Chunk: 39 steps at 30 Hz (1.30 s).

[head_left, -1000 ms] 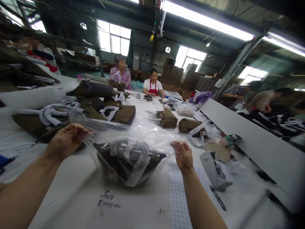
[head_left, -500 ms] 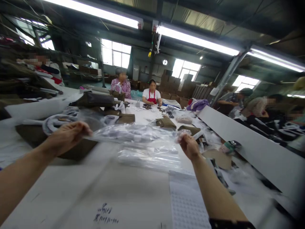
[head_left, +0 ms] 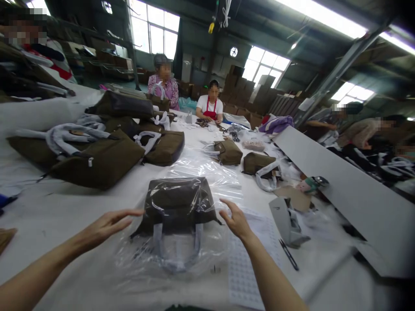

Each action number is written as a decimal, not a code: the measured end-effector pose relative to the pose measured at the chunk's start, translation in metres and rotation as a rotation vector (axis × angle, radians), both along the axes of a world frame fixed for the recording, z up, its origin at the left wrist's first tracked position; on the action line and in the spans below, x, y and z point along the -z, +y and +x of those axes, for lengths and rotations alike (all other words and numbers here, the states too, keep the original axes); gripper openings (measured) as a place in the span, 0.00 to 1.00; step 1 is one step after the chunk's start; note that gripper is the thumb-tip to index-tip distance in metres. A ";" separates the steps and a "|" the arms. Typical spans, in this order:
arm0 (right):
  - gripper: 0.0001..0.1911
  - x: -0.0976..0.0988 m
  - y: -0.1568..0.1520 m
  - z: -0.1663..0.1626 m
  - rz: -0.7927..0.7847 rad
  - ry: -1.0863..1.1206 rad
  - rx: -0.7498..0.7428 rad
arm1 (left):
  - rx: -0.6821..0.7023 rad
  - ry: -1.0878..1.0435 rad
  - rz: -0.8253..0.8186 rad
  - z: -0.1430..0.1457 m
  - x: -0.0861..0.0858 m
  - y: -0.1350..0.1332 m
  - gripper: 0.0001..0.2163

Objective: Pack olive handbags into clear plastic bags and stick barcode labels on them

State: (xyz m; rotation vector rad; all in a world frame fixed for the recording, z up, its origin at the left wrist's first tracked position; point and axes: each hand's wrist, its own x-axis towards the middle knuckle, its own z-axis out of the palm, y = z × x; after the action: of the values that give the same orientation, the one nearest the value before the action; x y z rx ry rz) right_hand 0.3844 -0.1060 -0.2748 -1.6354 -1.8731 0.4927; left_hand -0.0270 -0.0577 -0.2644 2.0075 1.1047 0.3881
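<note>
I'm looking at an olive handbag (head_left: 180,198), which is lying on the bench (head_left: 94,276) inside clear plastic film (head_left: 128,268), its pale-wrapped handles (head_left: 177,266) pointing toward the camera. I'm judging it fairly light, with soft sides that are probably yielding to a squeeze, and nothing about it is looking fragile. The film is shining, so I'm expecting it to be thin and slippery, prone to sliding over the fabric or tearing under a hard pinch. For a hold, I'm favouring the two side edges of the body, taking fabric and film together, rather than the loose film around the handles.

The handbag is lying between my two grips. The left grip (head_left: 105,226) is hovering by its left edge, fingers extended, holding nothing; I can't tell whether a fingertip is touching the film. The right grip (head_left: 238,222) is standing just beside the right edge, thumb and forefinger parted, also empty.

Further out, a printed sheet (head_left: 244,270) is lying beside the film, dark snips (head_left: 288,255) are resting beyond it, and more olive bags (head_left: 100,160) are lying farther back.
</note>
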 end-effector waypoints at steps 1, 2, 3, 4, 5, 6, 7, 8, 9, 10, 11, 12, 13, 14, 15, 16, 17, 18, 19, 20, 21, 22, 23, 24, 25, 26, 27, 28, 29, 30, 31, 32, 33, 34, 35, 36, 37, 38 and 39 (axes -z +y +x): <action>0.25 -0.005 0.014 -0.017 0.127 -0.089 0.007 | -0.066 0.016 0.156 0.020 -0.006 0.009 0.21; 0.29 -0.007 0.028 -0.036 0.201 -0.176 -0.014 | -0.111 0.076 0.332 0.044 -0.007 0.018 0.22; 0.32 -0.004 0.042 -0.053 0.229 -0.258 -0.047 | -0.104 0.161 0.504 0.069 -0.003 0.027 0.24; 0.33 0.003 0.053 -0.068 0.230 -0.324 -0.065 | -0.074 0.243 0.654 0.093 0.005 0.035 0.26; 0.34 0.014 0.063 -0.079 0.219 -0.372 -0.068 | -0.048 0.310 0.771 0.114 0.017 0.043 0.26; 0.35 0.026 0.071 -0.085 0.206 -0.402 -0.056 | -0.049 0.324 0.797 0.131 0.031 0.049 0.26; 0.35 0.038 0.077 -0.086 0.197 -0.419 -0.038 | -0.044 0.339 0.822 0.144 0.045 0.054 0.26; 0.35 0.051 0.080 -0.084 0.191 -0.430 -0.025 | -0.045 0.342 0.825 0.153 0.058 0.057 0.26; 0.36 0.062 0.083 -0.080 0.190 -0.438 -0.019 | -0.046 0.339 0.823 0.159 0.069 0.059 0.26; 0.36 0.070 0.084 -0.074 0.194 -0.443 -0.018 | -0.043 0.338 0.828 0.162 0.077 0.061 0.26; 0.36 0.076 0.085 -0.069 0.200 -0.445 -0.017 | -0.040 0.336 0.836 0.164 0.082 0.061 0.26; 0.36 0.079 0.086 -0.064 0.205 -0.446 -0.019 | -0.034 0.333 0.843 0.165 0.084 0.062 0.26; 0.36 0.079 0.087 -0.061 0.208 -0.445 -0.020 | -0.026 0.330 0.848 0.166 0.083 0.062 0.27; 0.36 0.076 0.087 -0.059 0.211 -0.444 -0.023 | -0.017 0.328 0.850 0.165 0.080 0.063 0.27; 0.36 0.071 0.086 -0.059 0.217 -0.444 -0.026 | 0.002 0.323 0.848 0.162 0.075 0.064 0.27; 0.35 0.064 0.083 -0.059 0.230 -0.443 -0.026 | 0.025 0.309 0.842 0.157 0.069 0.064 0.26; 0.34 0.056 0.077 -0.061 0.257 -0.436 -0.023 | 0.053 0.281 0.840 0.147 0.063 0.064 0.25; 0.33 0.048 0.068 -0.063 0.296 -0.424 -0.032 | 0.078 0.239 0.848 0.132 0.057 0.063 0.23; 0.30 0.042 0.056 -0.066 0.343 -0.404 -0.075 | 0.101 0.188 0.863 0.113 0.052 0.060 0.22; 0.27 0.037 0.040 -0.068 0.385 -0.377 -0.166 | 0.120 0.137 0.891 0.089 0.049 0.054 0.21; 0.24 0.036 0.021 -0.070 0.405 -0.348 -0.297 | 0.136 0.107 0.919 0.063 0.048 0.045 0.22; 0.22 0.038 0.000 -0.072 0.390 -0.324 -0.448 | 0.175 0.114 0.935 0.036 0.048 0.034 0.24; 0.20 0.043 -0.021 -0.074 0.347 -0.307 -0.588 | 0.238 0.160 0.923 0.011 0.050 0.021 0.26; 0.20 0.051 -0.042 -0.076 0.287 -0.304 -0.688 | 0.320 0.199 0.881 -0.012 0.054 0.006 0.28; 0.21 0.062 -0.062 -0.077 0.232 -0.313 -0.734 | 0.417 0.228 0.810 -0.030 0.058 -0.008 0.28; 0.23 0.074 -0.079 -0.079 0.195 -0.332 -0.733 | 0.513 0.239 0.713 -0.043 0.063 -0.022 0.28; 0.26 0.086 -0.094 -0.080 0.179 -0.350 -0.702 | 0.594 0.229 0.604 -0.050 0.068 -0.035 0.27; 0.27 0.097 -0.105 -0.081 0.176 -0.361 -0.662 | 0.646 0.209 0.493 -0.052 0.073 -0.045 0.26; 0.27 0.106 -0.114 -0.083 0.171 -0.365 -0.621 | 0.648 0.184 0.391 -0.051 0.078 -0.052 0.24; 0.26 0.112 -0.120 -0.085 0.155 -0.362 -0.586 | 0.597 0.161 0.300 -0.047 0.082 -0.058 0.21; 0.24 0.117 -0.124 -0.086 0.129 -0.353 -0.560 | 0.498 0.137 0.214 -0.043 0.085 -0.061 0.17; 0.23 0.119 -0.126 -0.089 0.093 -0.347 -0.539 | 0.362 0.108 0.132 -0.038 0.087 -0.063 0.14; 0.23 0.119 -0.127 -0.092 0.053 -0.350 -0.513 | 0.212 0.080 0.062 -0.036 0.088 -0.063 0.13; 0.23 0.118 -0.128 -0.096 0.016 -0.361 -0.482 | 0.079 0.058 0.021 -0.035 0.088 -0.063 0.14; 0.24 0.117 -0.127 -0.100 -0.018 -0.378 -0.450 | -0.008 0.044 0.017 -0.037 0.088 -0.062 0.14; 0.24 0.115 -0.127 -0.104 -0.046 -0.401 -0.420 | -0.015 0.041 0.044 -0.040 0.088 -0.061 0.14; 0.22 0.114 -0.127 -0.108 -0.064 -0.427 -0.402 | 0.052 0.053 0.088 -0.045 0.088 -0.059 0.14; 0.17 0.112 -0.126 -0.112 -0.070 -0.449 -0.400 | 0.164 0.080 0.134 -0.050 0.089 -0.058 0.15; 0.12 0.111 -0.126 -0.116 -0.065 -0.463 -0.412 | 0.291 0.117 0.163 -0.055 0.090 -0.057 0.17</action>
State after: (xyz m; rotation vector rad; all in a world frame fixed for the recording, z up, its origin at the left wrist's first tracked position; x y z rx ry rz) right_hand 0.2688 -0.2318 -0.3863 -1.4926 -2.5874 0.3601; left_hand -0.0824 -0.1152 -0.3540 2.3207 0.8533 0.2168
